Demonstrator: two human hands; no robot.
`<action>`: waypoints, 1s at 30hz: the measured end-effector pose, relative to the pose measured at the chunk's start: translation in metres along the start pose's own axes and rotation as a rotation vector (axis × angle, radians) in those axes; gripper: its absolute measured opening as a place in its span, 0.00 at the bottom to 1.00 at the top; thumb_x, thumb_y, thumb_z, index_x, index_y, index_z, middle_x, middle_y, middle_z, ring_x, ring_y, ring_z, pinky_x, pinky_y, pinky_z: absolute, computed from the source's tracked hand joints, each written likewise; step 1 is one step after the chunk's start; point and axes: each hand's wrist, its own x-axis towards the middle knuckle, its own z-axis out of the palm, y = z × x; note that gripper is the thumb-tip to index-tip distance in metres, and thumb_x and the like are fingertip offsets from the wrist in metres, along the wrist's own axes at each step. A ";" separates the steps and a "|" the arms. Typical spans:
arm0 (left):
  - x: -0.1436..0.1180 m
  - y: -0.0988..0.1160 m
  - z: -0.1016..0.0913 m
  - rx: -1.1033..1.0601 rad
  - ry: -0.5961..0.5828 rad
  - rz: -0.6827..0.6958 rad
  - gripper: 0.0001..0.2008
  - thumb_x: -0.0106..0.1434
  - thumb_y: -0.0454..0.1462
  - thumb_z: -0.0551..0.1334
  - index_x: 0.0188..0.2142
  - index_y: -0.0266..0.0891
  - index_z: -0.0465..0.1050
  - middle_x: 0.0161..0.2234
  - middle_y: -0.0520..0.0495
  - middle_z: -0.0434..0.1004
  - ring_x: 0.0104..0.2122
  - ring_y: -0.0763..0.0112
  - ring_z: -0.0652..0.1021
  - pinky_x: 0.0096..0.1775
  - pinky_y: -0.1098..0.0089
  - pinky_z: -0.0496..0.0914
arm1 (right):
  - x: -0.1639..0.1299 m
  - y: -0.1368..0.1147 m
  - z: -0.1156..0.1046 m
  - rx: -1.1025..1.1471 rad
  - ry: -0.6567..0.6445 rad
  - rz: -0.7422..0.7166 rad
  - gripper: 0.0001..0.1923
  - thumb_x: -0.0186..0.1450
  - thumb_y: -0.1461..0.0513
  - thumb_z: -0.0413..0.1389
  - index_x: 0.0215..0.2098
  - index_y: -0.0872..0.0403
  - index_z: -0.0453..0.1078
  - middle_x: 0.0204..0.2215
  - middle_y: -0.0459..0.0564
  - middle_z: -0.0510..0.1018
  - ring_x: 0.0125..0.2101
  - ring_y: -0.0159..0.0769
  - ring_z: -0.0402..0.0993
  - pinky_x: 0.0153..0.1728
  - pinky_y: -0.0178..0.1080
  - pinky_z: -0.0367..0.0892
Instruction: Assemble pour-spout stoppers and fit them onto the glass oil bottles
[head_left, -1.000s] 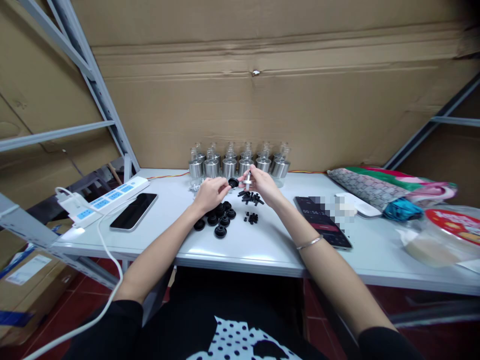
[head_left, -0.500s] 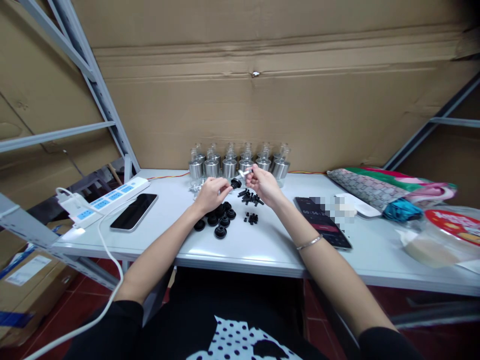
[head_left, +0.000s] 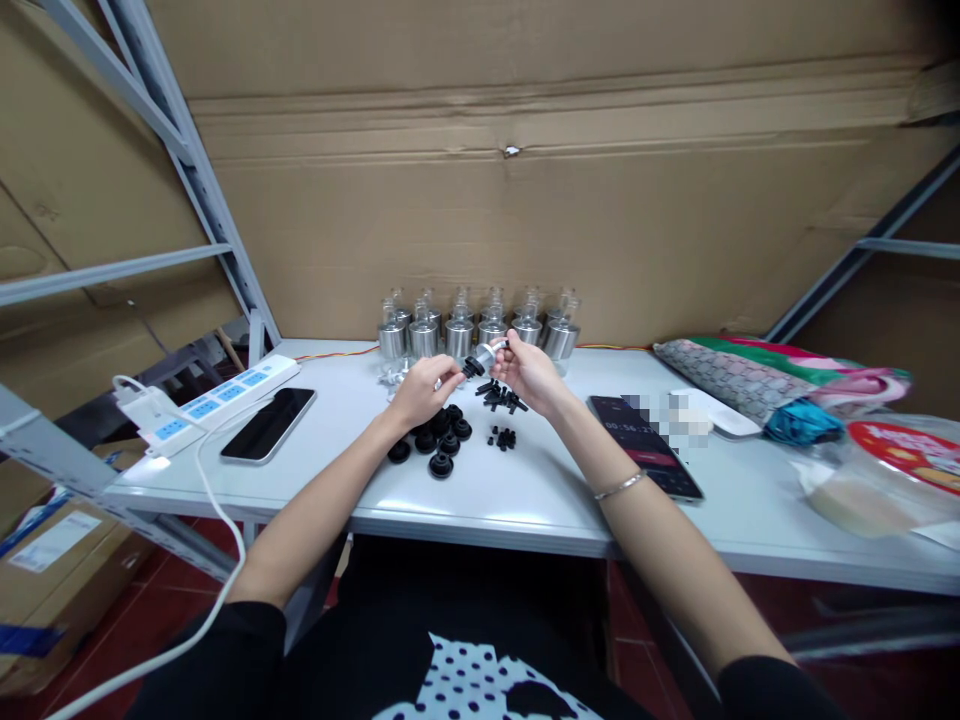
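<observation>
Our left hand (head_left: 420, 385) pinches a small black cap (head_left: 472, 367) at its fingertips, and our right hand (head_left: 529, 368) closes on a small clear-and-silver piece (head_left: 491, 352). The two parts meet in the air between the hands, just above the white table (head_left: 525, 490). The black cap lies to the lower left of the silver piece, and their shared long axis runs slantwise, rising from the left hand toward the right; whether they are already joined we cannot tell. Both hands sit equally near the meeting point.

The cap looks like matte rubber or plastic, round and flanged. Below the left hand a cluster of like black caps (head_left: 439, 440) rests on the table, with two smaller heaps of tiny black pegs (head_left: 502, 398) under and beside the right hand. Behind the hands stands a row of shiny metal cylinders topped with clear glass necks (head_left: 480, 325), close against the cardboard wall (head_left: 525, 200). A dark phone (head_left: 268, 423) and a white power strip (head_left: 210, 398) lie well to the left; a second phone (head_left: 645, 445) lies near our right forearm, which wears a thin bracelet (head_left: 619, 485).
</observation>
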 end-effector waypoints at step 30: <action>0.000 0.004 -0.001 -0.244 0.013 -0.059 0.07 0.60 0.39 0.55 0.35 0.37 0.65 0.31 0.50 0.72 0.28 0.74 0.73 0.32 0.74 0.66 | -0.001 0.005 0.000 -0.029 -0.120 0.001 0.16 0.57 0.51 0.60 0.26 0.56 0.69 0.18 0.41 0.67 0.20 0.24 0.63 0.26 0.29 0.63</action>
